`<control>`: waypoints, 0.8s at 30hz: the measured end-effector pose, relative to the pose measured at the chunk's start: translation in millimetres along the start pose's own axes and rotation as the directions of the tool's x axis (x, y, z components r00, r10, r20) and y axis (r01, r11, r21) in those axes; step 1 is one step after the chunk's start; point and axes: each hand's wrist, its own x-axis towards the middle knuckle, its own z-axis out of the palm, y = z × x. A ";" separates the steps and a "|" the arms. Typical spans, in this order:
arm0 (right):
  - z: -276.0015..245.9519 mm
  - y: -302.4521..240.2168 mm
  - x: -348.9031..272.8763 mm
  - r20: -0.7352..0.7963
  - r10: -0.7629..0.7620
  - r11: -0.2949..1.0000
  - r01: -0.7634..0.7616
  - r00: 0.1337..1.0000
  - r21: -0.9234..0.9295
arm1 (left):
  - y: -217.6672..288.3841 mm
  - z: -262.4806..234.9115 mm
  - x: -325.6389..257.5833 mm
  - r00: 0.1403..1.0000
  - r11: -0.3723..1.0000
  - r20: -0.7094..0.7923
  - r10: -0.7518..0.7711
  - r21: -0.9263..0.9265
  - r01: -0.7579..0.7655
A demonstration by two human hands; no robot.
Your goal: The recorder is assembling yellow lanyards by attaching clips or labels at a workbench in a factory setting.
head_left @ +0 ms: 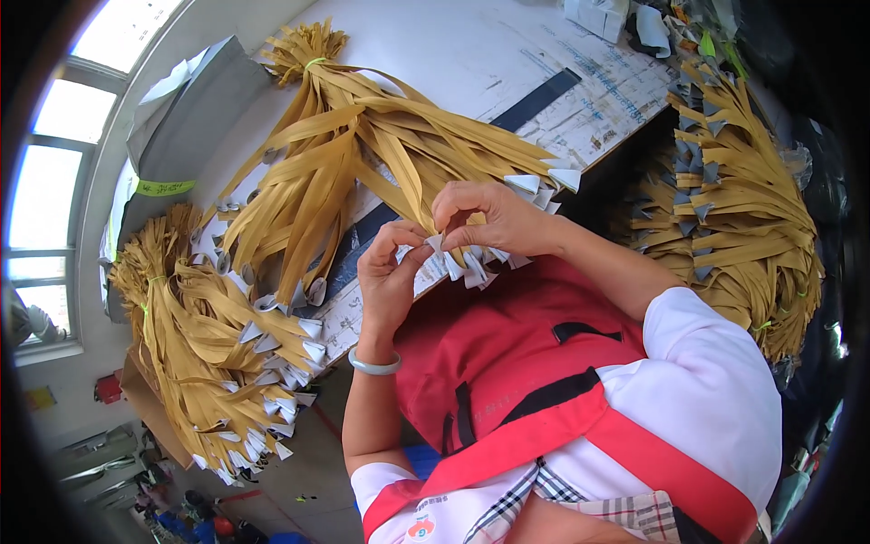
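A bundle of tan fabric straps (308, 172) lies spread on the white table, tied near its far end with a yellow-green band. Many strap ends carry small folded white or grey tabs. At the table's near edge, both hands are closed in a pinch at one small white tab (435, 243) on a strap end. My left hand (388, 272), with a pale bangle at its wrist, grips from the left. From the right, my right hand (498, 218) pinches the same tab, fingers bent. Other white tabs (476, 266) hang just below the fingers.
A second heap of tabbed tan straps (181, 335) hangs at the table's left. Another stack of straps with grey tabs (734, 218) lies to the right. A dark strip (536, 98) runs across the white tabletop (453, 54). Windows (54, 199) line the left wall.
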 end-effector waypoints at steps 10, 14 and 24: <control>-0.5 -2.8 16.5 0.141 0.096 0.964 -0.128 0.985 0.232 | 17.0 -15.8 7.3 0.987 0.980 0.110 -0.116 -0.149 0.132; 3.0 -2.6 20.5 0.235 0.072 0.964 -0.128 0.969 0.234 | 11.1 -17.0 7.7 0.991 0.963 0.119 -0.064 -0.253 0.093; 28.3 23.2 25.9 -0.053 -0.366 0.597 0.190 0.929 -0.779 | -14.5 16.1 -5.2 0.900 0.879 -0.294 0.321 0.445 -0.168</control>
